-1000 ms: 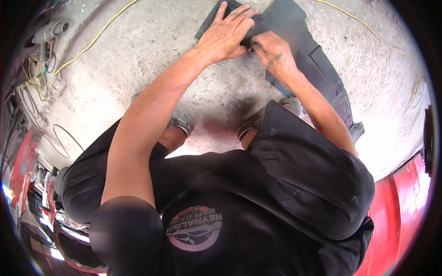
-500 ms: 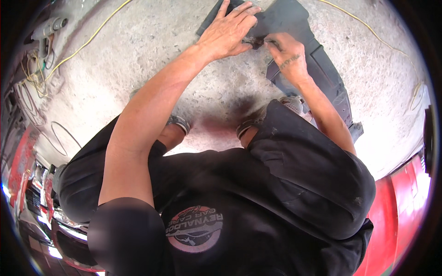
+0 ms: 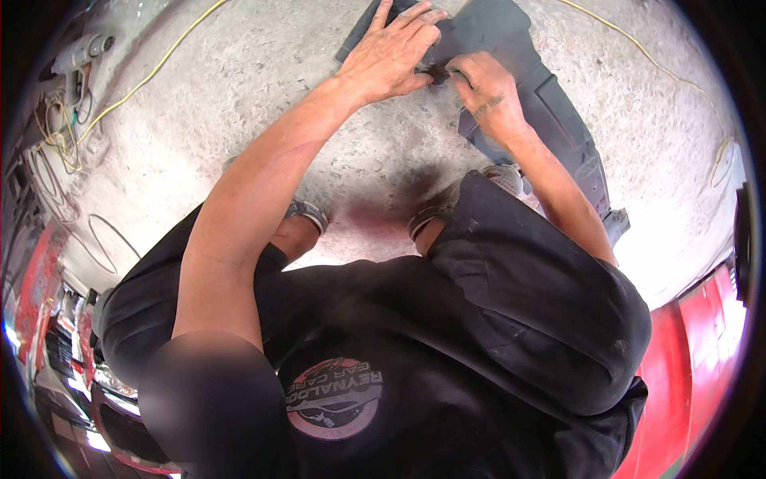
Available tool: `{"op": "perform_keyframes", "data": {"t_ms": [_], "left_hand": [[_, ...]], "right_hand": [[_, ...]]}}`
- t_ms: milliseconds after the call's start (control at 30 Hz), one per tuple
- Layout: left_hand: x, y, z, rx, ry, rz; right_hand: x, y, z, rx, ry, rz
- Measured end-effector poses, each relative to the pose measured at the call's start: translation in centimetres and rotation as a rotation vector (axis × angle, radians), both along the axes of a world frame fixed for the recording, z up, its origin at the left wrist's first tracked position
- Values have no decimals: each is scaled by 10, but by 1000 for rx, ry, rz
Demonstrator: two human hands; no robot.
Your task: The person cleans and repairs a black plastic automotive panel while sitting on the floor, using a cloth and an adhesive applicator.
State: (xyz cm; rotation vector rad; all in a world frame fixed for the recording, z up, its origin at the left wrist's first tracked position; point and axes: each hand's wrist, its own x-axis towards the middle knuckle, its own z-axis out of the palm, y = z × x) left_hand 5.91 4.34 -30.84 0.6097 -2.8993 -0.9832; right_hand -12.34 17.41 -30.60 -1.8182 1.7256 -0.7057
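Observation:
A dark grey plastic panel (image 3: 558,100), long and curved like a car's liner, lies on the floor at the top right and runs down past my right knee. My left hand (image 3: 391,52) lies on the panel's left part with its fingers stretched and spread, pressing down. Just right of it, my right hand (image 3: 491,92) is closed in a pinch at the panel's inner edge. What sits between those fingertips is too small and covered to name. A small dark, rough patch (image 3: 436,73) of the panel's edge shows between both hands.
Rough concrete floor (image 3: 199,120) surrounds the panel. At the left lie a grey heat-gun-like power tool (image 3: 84,52) and tangled cords. A yellow cord (image 3: 163,64) crosses the upper left, another the upper right. Red glossy bodywork (image 3: 670,375) stands at the lower right.
My right hand has shifted slightly left and up, its pinched fingertips nearer my left thumb. My left hand has moved a little left and stays spread on the panel.

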Motion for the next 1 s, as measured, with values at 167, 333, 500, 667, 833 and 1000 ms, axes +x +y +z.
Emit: {"op": "perform_keyframes", "data": {"t_ms": [167,333,500,667,833,1000], "left_hand": [[0,0,0,-13,-27,-15],[0,0,1,-9,-28,-24],[0,-1,1,-7,-30,-15],[-1,-1,1,-13,-51,-20],[-1,1,-1,-21,-36,-6],[-2,0,1,-12,-15,-1]], "right_hand": [[-5,2,-2,-12,-4,23],[-3,3,-3,-38,-17,24],[-3,3,-2,-15,-15,15],[-4,4,0,4,-14,-1],[-4,3,13,122,-167,-178],[-7,5,7,130,-144,-176]]}}
